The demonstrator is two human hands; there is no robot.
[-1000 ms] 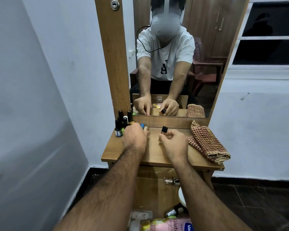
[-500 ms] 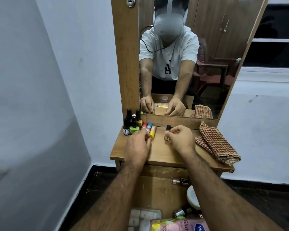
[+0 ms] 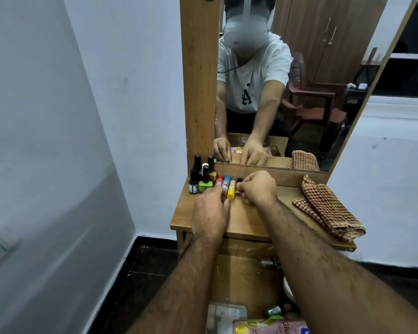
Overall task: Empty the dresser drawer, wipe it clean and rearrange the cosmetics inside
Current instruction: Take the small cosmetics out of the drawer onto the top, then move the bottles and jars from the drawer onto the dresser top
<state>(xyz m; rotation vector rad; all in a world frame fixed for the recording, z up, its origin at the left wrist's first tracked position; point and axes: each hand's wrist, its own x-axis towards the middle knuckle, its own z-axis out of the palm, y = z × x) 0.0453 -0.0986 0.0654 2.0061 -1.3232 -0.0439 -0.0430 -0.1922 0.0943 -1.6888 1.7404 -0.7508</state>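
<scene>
three tubes (red, blue, yellow caps) lie side by side on the dresser top, upright nail polish bottles clustered left of them, small dark tube touching the yellow one's right side.

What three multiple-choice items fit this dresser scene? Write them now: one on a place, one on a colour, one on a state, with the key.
1. Where does the checked cloth lie?
A. right end of the dresser top
B. in the open drawer
C. on the floor

2. What colour is the tube nearest the small dark bottle?
A. pink
B. yellow
C. white

3. What is the right hand doing?
A. lying flat on the cloth
B. hanging empty
C. pinching the small dark bottle

Key: 1 A, the cloth sits folded at the right end of the top. 2 B, the yellow tube lies right beside the bottle. 3 C, the fingers curl round the bottle on the top.
</scene>
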